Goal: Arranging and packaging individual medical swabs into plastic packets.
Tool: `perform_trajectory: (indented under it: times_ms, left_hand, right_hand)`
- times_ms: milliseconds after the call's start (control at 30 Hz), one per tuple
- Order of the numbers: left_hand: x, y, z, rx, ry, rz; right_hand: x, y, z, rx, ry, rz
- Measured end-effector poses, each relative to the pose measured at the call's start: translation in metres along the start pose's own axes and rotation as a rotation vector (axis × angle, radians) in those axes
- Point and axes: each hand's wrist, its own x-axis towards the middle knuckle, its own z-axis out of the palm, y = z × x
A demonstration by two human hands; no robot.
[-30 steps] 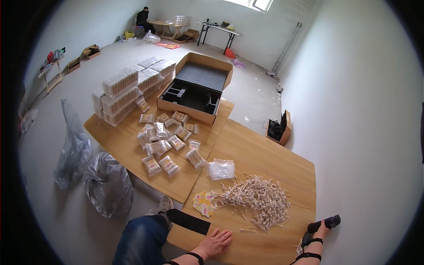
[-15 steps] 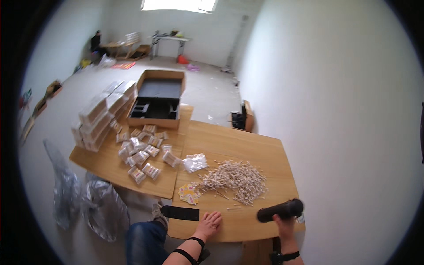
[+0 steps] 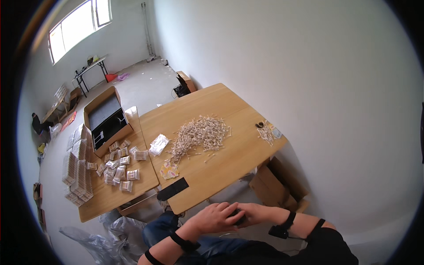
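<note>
My left hand [image 3: 217, 217] and my right hand [image 3: 255, 214] meet just off the near edge of the wooden table [image 3: 234, 176]. Both are closed round a black bottle [image 3: 237, 215], which is mostly hidden by the fingers. Beyond them on the tabletop lies a large loose heap of cotton swabs [image 3: 202, 134]. Clear plastic bags [image 3: 158, 145] and yellow-and-white cards [image 3: 168, 170] are beside the heap on its left. Closest to my left hand on the table is a flat black strip [image 3: 173, 189].
Filled swab packets [image 3: 117, 167] are scattered on the left tabletop, next to stacked clear packs [image 3: 77, 163] and an open cardboard box [image 3: 106, 115]. At the right edge lies a small swab bunch [image 3: 267, 133]. Below stands another carton [image 3: 276, 185]; plastic bags [image 3: 110, 234] lie on the floor.
The black bottle has come off the table's right side to in front of my body. My left hand has left the tabletop and joined my right on it. The view has swung to the right.
</note>
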Motion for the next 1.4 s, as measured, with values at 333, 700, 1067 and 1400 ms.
perform_trajectory:
  times_ms: [333, 700, 1067, 1400]
  left_hand:
    - [-0.03, 0.024, 0.0, 0.168, -0.038, -0.244]
    - [0.015, 0.012, 0.032, 0.122, 0.121, -1.317]
    - [-0.019, 0.011, 0.0, -0.023, -0.206, -0.617]
    - [0.001, 0.019, 0.0, -0.113, -0.037, -1.321]
  right_hand:
    - [0.02, 0.013, 0.044, -0.063, 0.034, -0.013]
    - [0.052, 0.041, 0.069, -0.383, 0.472, 0.12]
    - [0.033, 0.026, 0.036, -0.382, 0.259, 0.028]
    - [0.038, 0.028, 0.056, -0.475, 0.437, -0.059]
